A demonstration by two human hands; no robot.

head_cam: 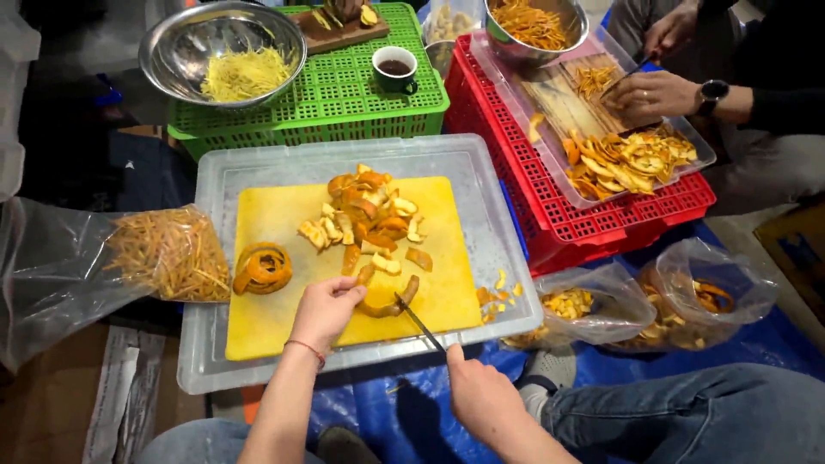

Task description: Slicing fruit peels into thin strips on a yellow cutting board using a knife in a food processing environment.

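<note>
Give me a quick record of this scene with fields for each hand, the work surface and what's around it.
left hand: pressing a curved orange peel strip
right hand: holding a knife, tip at the strip
surface: yellow cutting board on a clear lid
on board: peel pile, coiled peel
left side: bag of shredded peel
behind: steel bowl, green crate

A crinkled blue plastic tarp (412, 412) covers the floor; brown cardboard sheet (43, 404) lies at its left edge, under bright overhead light.

Two steel bowls (222, 51), two crates (344, 94), three bags (77, 266).
</note>
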